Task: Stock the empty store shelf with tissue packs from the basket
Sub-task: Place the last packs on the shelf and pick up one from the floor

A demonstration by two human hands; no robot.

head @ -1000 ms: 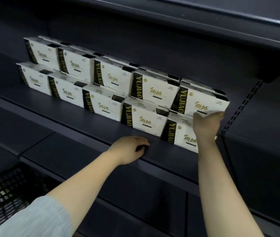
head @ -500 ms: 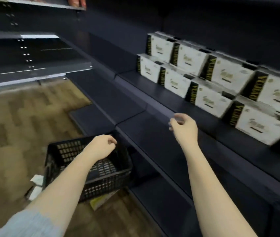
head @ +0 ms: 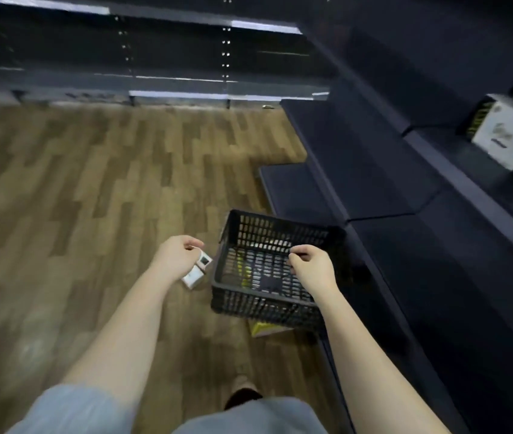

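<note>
Head view shows both hands loosely curled and holding nothing, left hand (head: 177, 257) beside and right hand (head: 310, 267) over the black plastic slotted basket (head: 248, 300), where no white tissue packs (head: 510, 134) can be seen, so the bottom should be checked before anything is reached for.

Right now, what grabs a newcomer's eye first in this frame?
The black basket on the wood floor, centre, beside the dark shelving. Both hands hang over it with loosely curled fingers, holding nothing: right hand above its inside, left hand just off its left rim. White tissue packs sit on the shelf at far right.
</note>
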